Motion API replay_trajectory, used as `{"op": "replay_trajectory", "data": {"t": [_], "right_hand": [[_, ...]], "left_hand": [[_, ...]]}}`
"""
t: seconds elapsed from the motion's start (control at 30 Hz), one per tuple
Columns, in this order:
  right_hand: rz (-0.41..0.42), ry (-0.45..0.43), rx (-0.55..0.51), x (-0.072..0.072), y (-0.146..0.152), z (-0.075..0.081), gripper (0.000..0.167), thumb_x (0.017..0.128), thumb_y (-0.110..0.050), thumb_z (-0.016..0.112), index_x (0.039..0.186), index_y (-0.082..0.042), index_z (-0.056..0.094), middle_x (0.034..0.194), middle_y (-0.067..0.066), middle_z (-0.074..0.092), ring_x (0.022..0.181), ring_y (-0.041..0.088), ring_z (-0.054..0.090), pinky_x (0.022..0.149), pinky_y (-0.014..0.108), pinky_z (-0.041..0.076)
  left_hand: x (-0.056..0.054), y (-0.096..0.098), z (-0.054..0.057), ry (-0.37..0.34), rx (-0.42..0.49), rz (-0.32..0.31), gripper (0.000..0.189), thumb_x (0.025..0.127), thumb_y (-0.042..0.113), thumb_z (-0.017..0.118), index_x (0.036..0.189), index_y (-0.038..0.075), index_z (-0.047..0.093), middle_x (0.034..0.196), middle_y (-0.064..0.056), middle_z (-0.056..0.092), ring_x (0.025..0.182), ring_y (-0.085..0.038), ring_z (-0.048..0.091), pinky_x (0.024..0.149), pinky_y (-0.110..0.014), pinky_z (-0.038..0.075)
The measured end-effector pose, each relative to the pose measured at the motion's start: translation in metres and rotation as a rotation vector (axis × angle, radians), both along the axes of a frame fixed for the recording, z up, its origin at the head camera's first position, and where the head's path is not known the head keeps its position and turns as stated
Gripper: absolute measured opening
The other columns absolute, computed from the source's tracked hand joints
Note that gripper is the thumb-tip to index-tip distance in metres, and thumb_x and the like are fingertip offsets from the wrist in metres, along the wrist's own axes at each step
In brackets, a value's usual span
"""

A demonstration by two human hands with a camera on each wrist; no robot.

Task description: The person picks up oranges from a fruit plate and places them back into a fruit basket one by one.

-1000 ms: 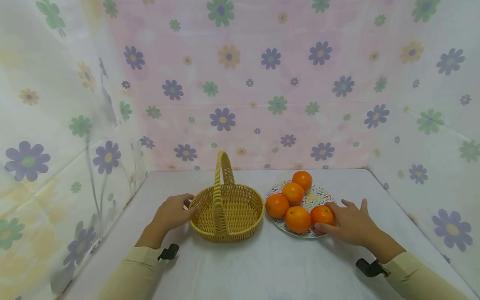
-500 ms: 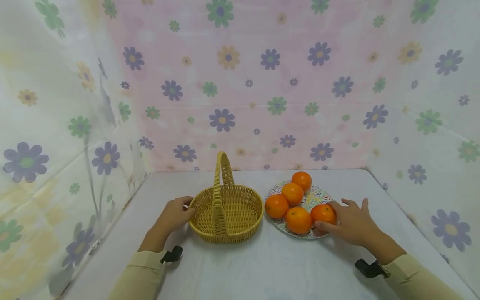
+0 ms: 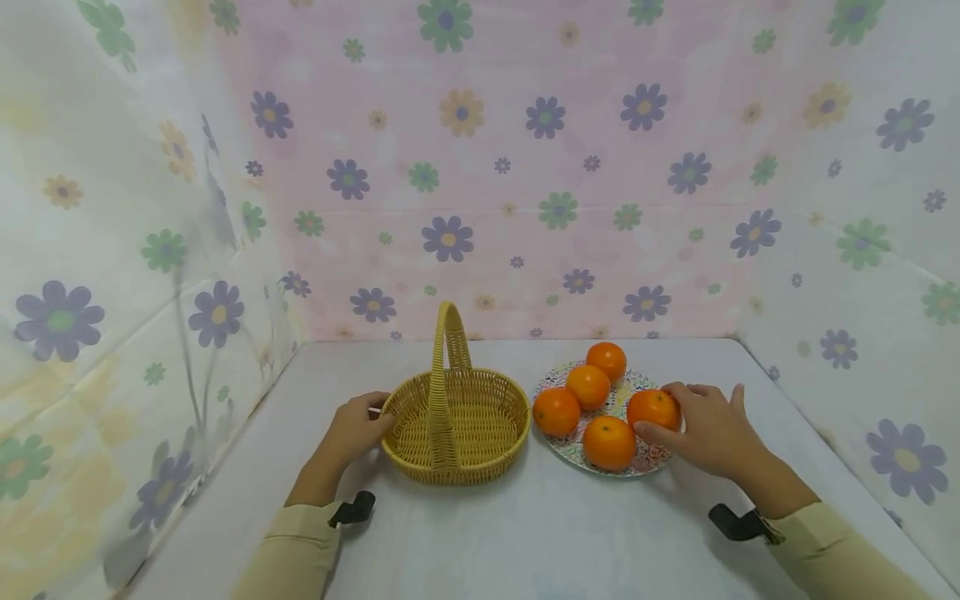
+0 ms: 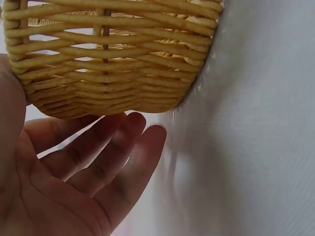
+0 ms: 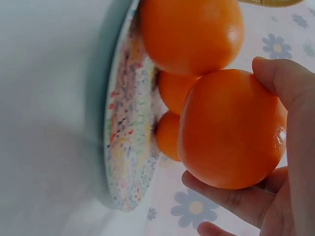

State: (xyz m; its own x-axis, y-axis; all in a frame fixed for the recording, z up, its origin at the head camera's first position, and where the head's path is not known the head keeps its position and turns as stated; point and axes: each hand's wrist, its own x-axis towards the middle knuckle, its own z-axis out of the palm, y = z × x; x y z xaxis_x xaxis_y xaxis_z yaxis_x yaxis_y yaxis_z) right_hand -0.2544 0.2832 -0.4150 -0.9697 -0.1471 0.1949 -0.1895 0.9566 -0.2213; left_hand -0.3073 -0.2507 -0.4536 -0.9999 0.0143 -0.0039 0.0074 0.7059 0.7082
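In the head view my right hand (image 3: 712, 425) pinches an orange (image 3: 654, 411) between thumb and fingers, at the right side of a speckled plate (image 3: 615, 408). The right wrist view shows this smooth orange (image 5: 231, 130) raised off the plate (image 5: 130, 142), close beside the others. My left hand (image 3: 356, 429) holds the left rim of a yellow wicker basket (image 3: 480, 425), thumb over the rim. Its fingers (image 4: 123, 172) lie along the outer wall of the basket (image 4: 113, 64) in the left wrist view. The basket stands upright with its handle up and no fruit inside.
Several more oranges lie on the plate, including a front one (image 3: 609, 443) and a back one (image 3: 606, 362). The basket stands just left of the plate on a white-covered table (image 3: 480, 542). Flower-patterned cloth (image 3: 510, 275) walls in the back and sides.
The right hand has raised its orange slightly and moved it a little right, away from the front orange. The left hand stays at the basket rim; its forearm has shifted slightly right.
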Motion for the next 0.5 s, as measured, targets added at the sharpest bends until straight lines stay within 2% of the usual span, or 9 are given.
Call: {"op": "replay_trajectory", "data": {"t": [0.27, 0.5], "right_hand": [[-0.013, 0.014, -0.042, -0.001, -0.006, 0.009, 0.100, 0.085, -0.084, 0.058, 0.140, -0.001, 0.054, 0.133, 0.030, 0.065, 0.132, 0.058, 0.044, 0.104, 0.091, -0.002], [0.009, 0.029, -0.104, -0.003, -0.018, 0.021, 0.093, 0.088, -0.079, 0.059, 0.141, -0.003, 0.054, 0.132, 0.028, 0.066, 0.133, 0.057, 0.044, 0.106, 0.090, -0.001]], "left_hand": [[0.002, 0.001, -0.004, -0.041, 0.162, 0.028, 0.048, 0.097, 0.021, 0.061, 0.143, 0.009, 0.058, 0.146, -0.016, 0.058, 0.127, -0.035, 0.061, 0.083, -0.037, 0.063], [0.002, 0.000, -0.005, -0.043, 0.234, 0.026, 0.048, 0.096, 0.021, 0.062, 0.143, 0.008, 0.057, 0.144, -0.016, 0.058, 0.130, -0.037, 0.059, 0.088, -0.038, 0.063]]}}
